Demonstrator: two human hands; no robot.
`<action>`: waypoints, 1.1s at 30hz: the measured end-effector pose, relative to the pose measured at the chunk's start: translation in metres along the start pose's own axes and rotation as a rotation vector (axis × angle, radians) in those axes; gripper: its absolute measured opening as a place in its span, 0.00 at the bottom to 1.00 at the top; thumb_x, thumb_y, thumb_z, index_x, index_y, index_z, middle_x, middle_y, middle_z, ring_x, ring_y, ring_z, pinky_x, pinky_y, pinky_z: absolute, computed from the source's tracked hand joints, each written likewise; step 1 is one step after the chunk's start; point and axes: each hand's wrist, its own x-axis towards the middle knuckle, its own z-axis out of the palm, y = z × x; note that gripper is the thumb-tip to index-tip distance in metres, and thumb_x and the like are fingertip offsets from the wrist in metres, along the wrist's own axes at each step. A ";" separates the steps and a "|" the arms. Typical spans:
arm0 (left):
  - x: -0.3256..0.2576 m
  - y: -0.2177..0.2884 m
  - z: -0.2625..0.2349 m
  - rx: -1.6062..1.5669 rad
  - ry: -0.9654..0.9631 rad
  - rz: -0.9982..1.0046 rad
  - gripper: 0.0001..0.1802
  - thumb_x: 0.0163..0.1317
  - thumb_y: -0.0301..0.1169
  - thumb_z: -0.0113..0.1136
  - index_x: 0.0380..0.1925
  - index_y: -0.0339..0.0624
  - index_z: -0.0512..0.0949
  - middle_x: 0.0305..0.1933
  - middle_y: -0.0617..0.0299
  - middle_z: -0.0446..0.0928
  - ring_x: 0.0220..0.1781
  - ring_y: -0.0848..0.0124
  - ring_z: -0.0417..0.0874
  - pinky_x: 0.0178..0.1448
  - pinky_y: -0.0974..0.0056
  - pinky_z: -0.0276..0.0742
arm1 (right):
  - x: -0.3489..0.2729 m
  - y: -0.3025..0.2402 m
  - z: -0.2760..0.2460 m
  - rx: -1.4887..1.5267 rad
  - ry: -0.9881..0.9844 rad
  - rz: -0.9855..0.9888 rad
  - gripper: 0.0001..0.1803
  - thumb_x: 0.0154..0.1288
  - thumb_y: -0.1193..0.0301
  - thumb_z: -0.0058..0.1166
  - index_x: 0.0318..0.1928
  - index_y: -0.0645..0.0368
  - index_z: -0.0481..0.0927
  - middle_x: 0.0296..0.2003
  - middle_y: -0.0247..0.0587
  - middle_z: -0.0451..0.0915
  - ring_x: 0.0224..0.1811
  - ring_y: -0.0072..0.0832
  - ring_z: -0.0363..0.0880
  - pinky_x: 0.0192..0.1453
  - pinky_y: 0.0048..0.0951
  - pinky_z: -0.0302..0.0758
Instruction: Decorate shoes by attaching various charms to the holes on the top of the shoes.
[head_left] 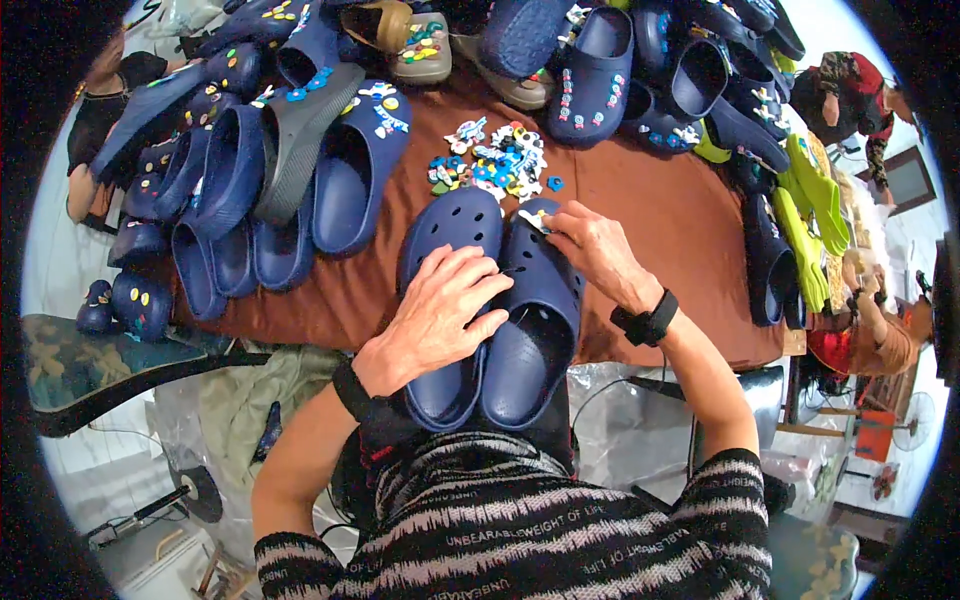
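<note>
Two navy clogs with holes in the toes lie side by side at the table's near edge: the left clog (pixel 452 222) and the right clog (pixel 532 350). Across the left clog's upper lies my left hand (pixel 440 305), its fingers stretched and its fingertips reaching the right clog's inner side. My right hand (pixel 598 250) pinches a small whitish shoe charm (pixel 537 219) at the right clog's toe; the fingers partly cover it. Just beyond the toes sits a pile of colourful shoe charms (pixel 505 160), mostly blue, white and yellow.
Navy clogs (pixel 360 170) with charms crowd the left of the brown-covered table (pixel 660 250); more clogs (pixel 590 90) line the far side. Lime-green clogs (pixel 815 200) stand at the right edge. Other people (pixel 870 325) work at the right. A patterned seat (pixel 90 365) is at lower left.
</note>
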 end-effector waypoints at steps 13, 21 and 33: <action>0.002 0.000 -0.002 0.017 0.009 0.014 0.20 0.58 0.39 0.68 0.50 0.44 0.81 0.55 0.55 0.78 0.66 0.53 0.73 0.72 0.45 0.64 | 0.018 -0.001 -0.009 -0.140 -0.208 -0.150 0.06 0.63 0.74 0.56 0.39 0.62 0.80 0.36 0.49 0.78 0.41 0.49 0.81 0.44 0.45 0.79; -0.003 -0.001 0.000 0.012 0.001 -0.001 0.19 0.60 0.38 0.67 0.49 0.43 0.81 0.56 0.55 0.78 0.67 0.54 0.73 0.72 0.46 0.64 | -0.007 0.022 0.001 0.398 -0.027 0.094 0.11 0.67 0.75 0.58 0.48 0.64 0.83 0.43 0.47 0.81 0.47 0.34 0.82 0.52 0.35 0.78; -0.015 0.012 -0.010 0.028 -0.004 -0.060 0.23 0.62 0.37 0.66 0.55 0.42 0.78 0.62 0.50 0.73 0.70 0.49 0.68 0.73 0.46 0.64 | 0.067 0.113 0.036 0.119 -0.029 0.363 0.17 0.62 0.64 0.60 0.46 0.63 0.83 0.42 0.58 0.85 0.48 0.54 0.83 0.54 0.48 0.78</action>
